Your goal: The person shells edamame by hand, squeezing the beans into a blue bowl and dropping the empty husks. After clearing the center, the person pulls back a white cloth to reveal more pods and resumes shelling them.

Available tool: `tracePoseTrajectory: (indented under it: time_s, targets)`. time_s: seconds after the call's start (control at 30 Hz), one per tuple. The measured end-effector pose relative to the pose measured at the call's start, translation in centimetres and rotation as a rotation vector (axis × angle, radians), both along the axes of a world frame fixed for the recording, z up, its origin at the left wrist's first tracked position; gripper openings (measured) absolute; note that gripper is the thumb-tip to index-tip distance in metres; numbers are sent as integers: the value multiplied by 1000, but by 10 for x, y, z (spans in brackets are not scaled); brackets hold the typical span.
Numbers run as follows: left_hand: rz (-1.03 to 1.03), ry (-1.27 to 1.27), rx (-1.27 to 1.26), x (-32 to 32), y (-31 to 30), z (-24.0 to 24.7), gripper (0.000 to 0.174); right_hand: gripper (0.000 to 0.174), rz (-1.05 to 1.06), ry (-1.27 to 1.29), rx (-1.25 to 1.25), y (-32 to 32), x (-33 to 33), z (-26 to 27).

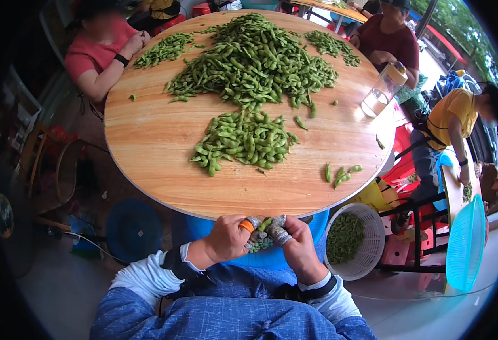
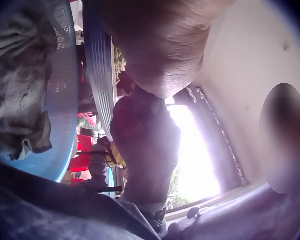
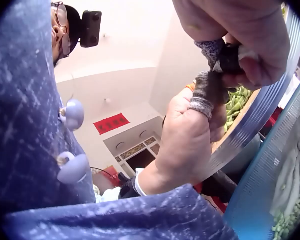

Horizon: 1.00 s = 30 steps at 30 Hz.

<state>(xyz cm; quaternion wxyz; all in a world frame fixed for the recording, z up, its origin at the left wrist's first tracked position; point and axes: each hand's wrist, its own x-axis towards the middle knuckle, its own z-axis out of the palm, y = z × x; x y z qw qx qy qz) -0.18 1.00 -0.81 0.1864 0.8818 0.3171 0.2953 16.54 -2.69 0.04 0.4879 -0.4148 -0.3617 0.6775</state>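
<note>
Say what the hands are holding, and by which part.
The left hand and right hand together pinch a small bunch of green pods between cloth-wrapped fingertips. Which part of the pods they grip cannot be told.

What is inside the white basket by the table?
A heap of green beans lies in the white basket; whether they are pods or shelled is too small to tell. The heap covers the basket's bottom, so anything beneath it cannot be seen.

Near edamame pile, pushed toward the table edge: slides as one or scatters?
Likely scatters: the near pile is loose separate pods, with strays lying apart. Pods look small and light, probably sliding easily on the smooth wooden table.
</note>
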Motion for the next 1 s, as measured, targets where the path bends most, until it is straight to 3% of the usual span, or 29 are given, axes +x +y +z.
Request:
tracePoseTrajectory:
  time_s: [0.07, 0.27, 0.37, 0.47, 0.57, 0.67, 0.77, 0.87, 0.97, 1.0]
  targets:
    - [14, -193, -53, 7, -1, 1, 27, 17, -2, 74, -1, -1, 0, 1]
    - [33, 54, 64, 3, -7, 15, 37, 17, 39, 89, -22, -2, 0, 5]
    - [-2, -38, -122, -1, -6, 9, 32, 18, 41, 100, 77, -3, -2, 3]
    - [3, -367, -472, 2, -9, 12, 26, 19, 43, 70, 153, -5, -3, -2]
    - [23, -444, -605, 3, -7, 12, 13, 20, 37, 24, 195, -5, -3, 0]
    - [-60, -441, -817, 2, -7, 19, 12, 16, 47, -24, 146, -4, -1, -2]
    - [-5, -356, -789, -3, -11, 0, 13, 12, 61, -251, 174, -6, -2, -11]
    - [36, -352, -734, -2, -10, -3, 15, 13, 98, -618, 403, -3, -4, -1]
    - [63, -393, -851, 0, -13, -5, 17, 15, 97, -763, 491, -4, -2, -1]
    - [95, -294, -814, -1, -13, -1, 16, 13, 65, -737, 461, -6, 2, 1]
